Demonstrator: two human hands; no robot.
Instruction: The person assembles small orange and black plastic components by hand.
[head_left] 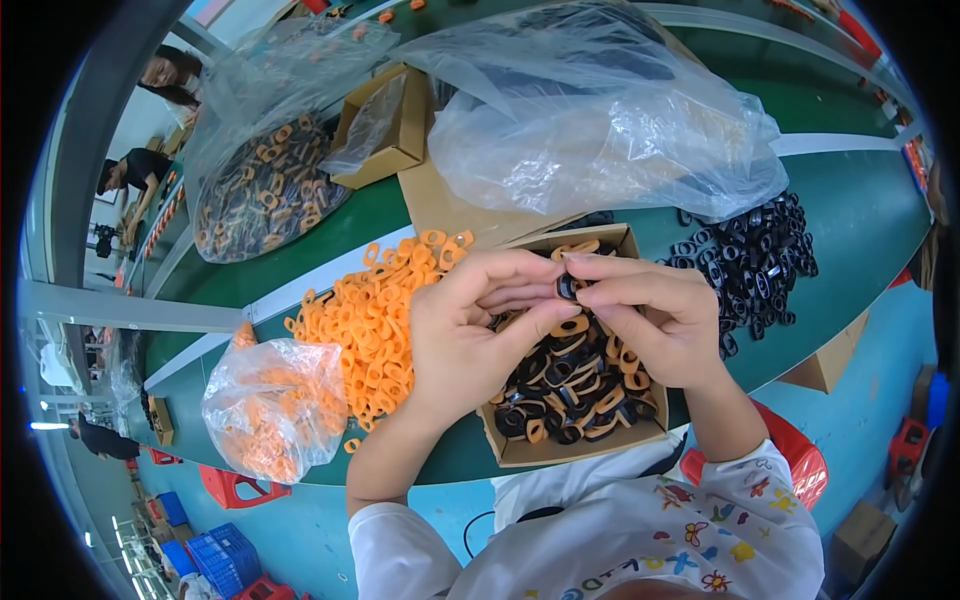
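Over a cardboard box (590, 452), my left hand (470, 325) and my right hand (660, 318) meet fingertip to fingertip. Between their thumbs and index fingers they pinch a small black oval plastic piece (568, 287); the fingers cover part of it, so I cannot tell whether an orange part is joined to it. Beneath the hands, the box holds many joined black-and-orange pieces (570, 385). Left of my left hand spreads a heap of loose orange rings (360, 325). A pile of loose black rings (758, 262) lies to the right of my right hand.
A clear bag of orange pieces (275, 410) sits at the table's left edge. Farther back are a bag of black-and-orange pieces (265, 195), a small open carton (400, 140) and a large crumpled clear bag (600, 140). Red stools (240, 487) stand below; other people are far left.
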